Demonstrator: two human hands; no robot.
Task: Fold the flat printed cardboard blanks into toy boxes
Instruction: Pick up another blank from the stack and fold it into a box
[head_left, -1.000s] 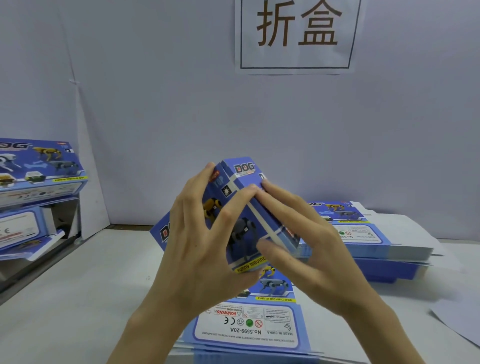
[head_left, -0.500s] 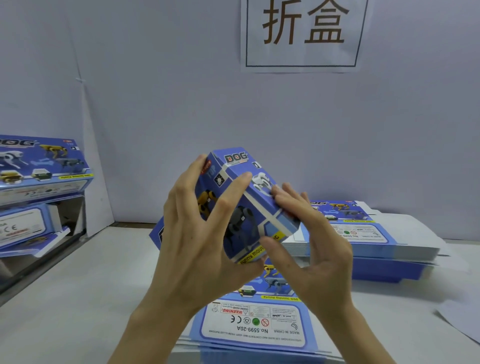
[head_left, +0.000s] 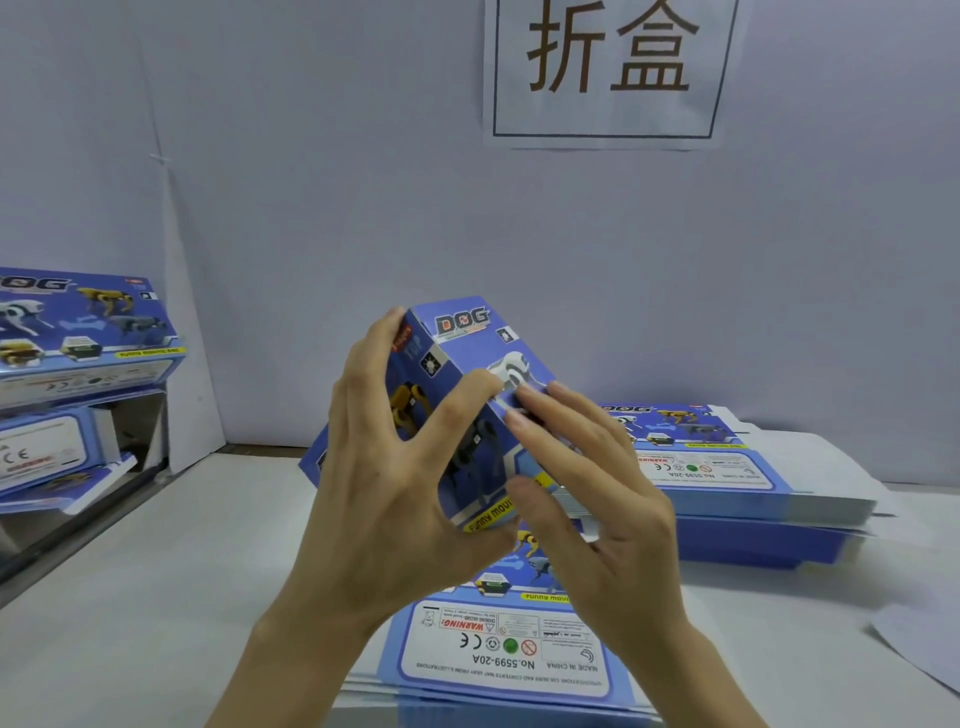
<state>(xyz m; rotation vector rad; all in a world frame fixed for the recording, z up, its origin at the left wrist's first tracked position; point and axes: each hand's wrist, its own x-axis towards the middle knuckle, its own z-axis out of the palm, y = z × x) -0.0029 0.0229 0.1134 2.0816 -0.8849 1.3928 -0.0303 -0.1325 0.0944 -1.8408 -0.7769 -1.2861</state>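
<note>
Your right grip (head_left: 597, 509) has slid its fingers up across the box (head_left: 467, 332) since a moment ago, and the box sits a little higher. At the counter's (head_left: 156, 597) left edge stand the folded boxes (head_left: 83, 332), so some are done. Your left grip (head_left: 395, 499) wraps the box, held in the air above the counter, with fingers spread on its face and thumb under its lower edge. The right grip lies nearly straight-fingered, pressing the box's right end. I judge this one almost closed, with an end flap going home. Flat blanks (head_left: 509, 660) lie under your wrists and a right stack (head_left: 727, 473) beside them, so plenty is left. Bare counter lies left of the blanks, and the wall (head_left: 311, 208) is close behind.
</note>
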